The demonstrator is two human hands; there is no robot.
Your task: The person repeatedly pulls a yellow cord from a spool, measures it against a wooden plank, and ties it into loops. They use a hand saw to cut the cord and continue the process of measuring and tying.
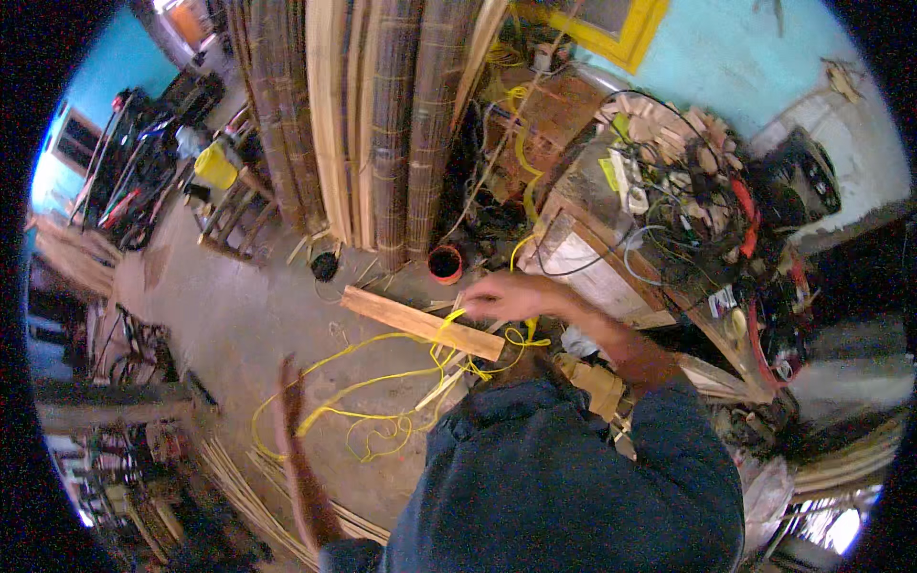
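Observation:
Yellow cord (349, 413) runs in loose loops over the floor in front of me, between my hands. My right hand (508, 296) reaches in from the right with its fingers closed on a strand of that cord, just above a wooden board (411, 320). The board lies at a slant, and some cord passes over its right end. At the left, my left hand (288, 406) is raised with its fingers stretched out, slightly blurred. Cord passes right beside its palm, and I see nothing gripped in it.
Tall rolled slatted mats (394, 143) and planks stand at the back. An orange-rimmed pot (445, 265) and a dark pot (325, 265) sit before them. To the right is a cluttered wooden bench (597, 258) with cables. A small wooden stool (239, 224) stands far left; thin strips (248, 497) lie near left.

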